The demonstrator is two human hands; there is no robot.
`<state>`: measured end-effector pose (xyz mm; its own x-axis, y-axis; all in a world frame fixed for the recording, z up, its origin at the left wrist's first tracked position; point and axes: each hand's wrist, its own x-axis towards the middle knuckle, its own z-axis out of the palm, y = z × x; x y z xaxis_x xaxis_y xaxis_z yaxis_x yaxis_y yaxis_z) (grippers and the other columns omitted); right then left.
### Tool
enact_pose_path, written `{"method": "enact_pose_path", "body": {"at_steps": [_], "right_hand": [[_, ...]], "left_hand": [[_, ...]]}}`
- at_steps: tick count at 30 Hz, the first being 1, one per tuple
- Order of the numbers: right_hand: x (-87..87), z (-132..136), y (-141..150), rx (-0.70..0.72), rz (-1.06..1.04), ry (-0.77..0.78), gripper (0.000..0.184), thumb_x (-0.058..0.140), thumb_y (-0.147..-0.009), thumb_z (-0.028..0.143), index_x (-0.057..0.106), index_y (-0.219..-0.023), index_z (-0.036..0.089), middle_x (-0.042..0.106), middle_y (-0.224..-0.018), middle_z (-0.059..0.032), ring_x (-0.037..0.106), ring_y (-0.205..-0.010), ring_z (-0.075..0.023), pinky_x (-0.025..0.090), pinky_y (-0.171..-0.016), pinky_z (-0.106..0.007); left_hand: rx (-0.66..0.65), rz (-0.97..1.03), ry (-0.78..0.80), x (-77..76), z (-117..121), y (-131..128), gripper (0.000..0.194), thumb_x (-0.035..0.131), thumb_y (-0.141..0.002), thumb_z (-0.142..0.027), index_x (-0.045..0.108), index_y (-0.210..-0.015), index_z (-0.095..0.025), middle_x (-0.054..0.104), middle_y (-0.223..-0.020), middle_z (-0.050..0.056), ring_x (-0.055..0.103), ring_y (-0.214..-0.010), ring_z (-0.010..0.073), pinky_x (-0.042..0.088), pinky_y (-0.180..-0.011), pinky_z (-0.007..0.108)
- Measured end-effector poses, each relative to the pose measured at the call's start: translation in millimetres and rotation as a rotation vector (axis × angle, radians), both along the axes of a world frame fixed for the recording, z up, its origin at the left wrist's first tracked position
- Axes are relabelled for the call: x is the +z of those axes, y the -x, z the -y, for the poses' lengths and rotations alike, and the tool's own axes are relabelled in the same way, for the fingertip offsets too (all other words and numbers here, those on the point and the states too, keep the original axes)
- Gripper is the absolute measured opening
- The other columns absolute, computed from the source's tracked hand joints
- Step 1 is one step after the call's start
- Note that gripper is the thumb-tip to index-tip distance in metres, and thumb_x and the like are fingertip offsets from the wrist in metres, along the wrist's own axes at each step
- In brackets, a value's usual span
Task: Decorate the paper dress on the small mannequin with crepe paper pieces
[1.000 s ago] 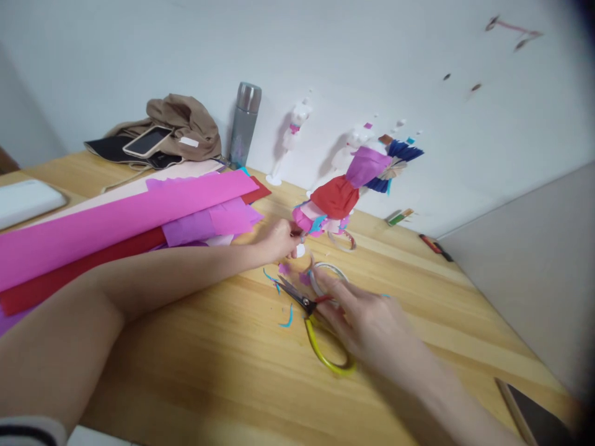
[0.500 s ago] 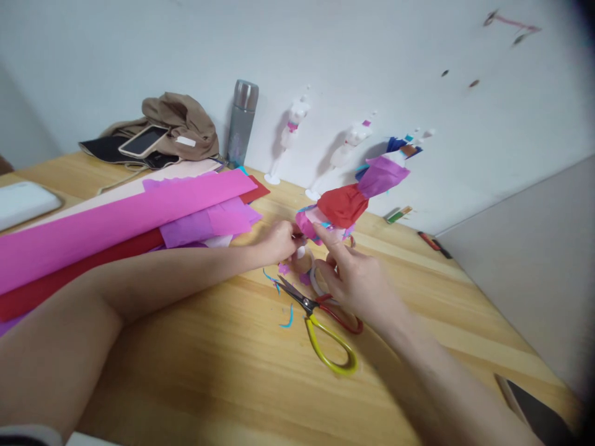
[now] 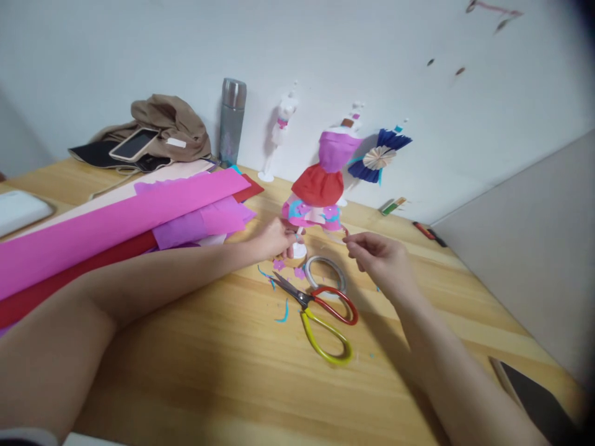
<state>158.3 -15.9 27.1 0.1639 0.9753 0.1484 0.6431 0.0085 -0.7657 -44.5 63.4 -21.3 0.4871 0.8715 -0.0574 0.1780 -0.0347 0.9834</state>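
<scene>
A small white dress form wears a paper dress with a purple top, a red gathered skirt and a pink and blue flowered hem. My left hand is closed around its white stem, just above the round base. To the right of the hem, my right hand has thumb and forefinger pinched together, apart from the dress; anything between them is too small to tell. Nearer me lie scissors with one red and one yellow handle, a tape roll and purple paper flowers.
Pink paper and other coloured sheets cover the left side. Along the wall stand a grey flask, a white dress form and one in navy pleated paper. A dark phone-like object lies front right.
The dressed form has turned from a rightward tilt to nearly upright. My right hand has moved off the hem to the right, its pointing forefinger now drawn into a pinch.
</scene>
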Motion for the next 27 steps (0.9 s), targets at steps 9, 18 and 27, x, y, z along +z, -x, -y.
{"method": "enact_pose_path", "body": {"at_steps": [9,18,27], "right_hand": [[-27.2,-18,-16,0.070,-0.095,0.003,0.027,0.070,-0.067,0.044,0.069,-0.076,0.019,0.060,-0.060,-0.0005,0.045,-0.049,-0.0124,0.035,-0.047,-0.028],[-43.8,-23,-4,0.182,-0.095,0.007,0.030,0.068,-0.070,0.048,0.069,-0.072,0.018,0.065,-0.064,-0.0037,0.052,-0.055,-0.0147,0.040,-0.053,-0.029],[-47.3,-19,-1,0.218,-0.095,0.032,0.034,0.065,-0.074,0.050,0.068,-0.074,0.016,0.061,-0.059,-0.0021,0.049,-0.054,-0.0143,0.037,-0.051,-0.028]], "left_hand": [[-0.010,0.076,-0.007,-6.7,-11,0,0.026,0.046,-0.084,-0.001,0.067,-0.098,-0.008,0.067,-0.079,0.003,0.050,-0.052,0.0065,0.039,-0.049,0.018],[-0.106,0.203,-0.111,-3.6,-8,8,0.019,0.054,-0.090,-0.026,0.066,-0.083,-0.013,0.065,-0.082,0.004,0.056,-0.073,0.0120,0.045,-0.070,0.023],[-0.237,0.191,-0.066,8.6,-7,14,0.033,0.056,-0.092,-0.038,0.074,-0.089,-0.010,0.059,-0.071,0.003,0.039,-0.060,0.0100,0.034,-0.064,0.025]]}}
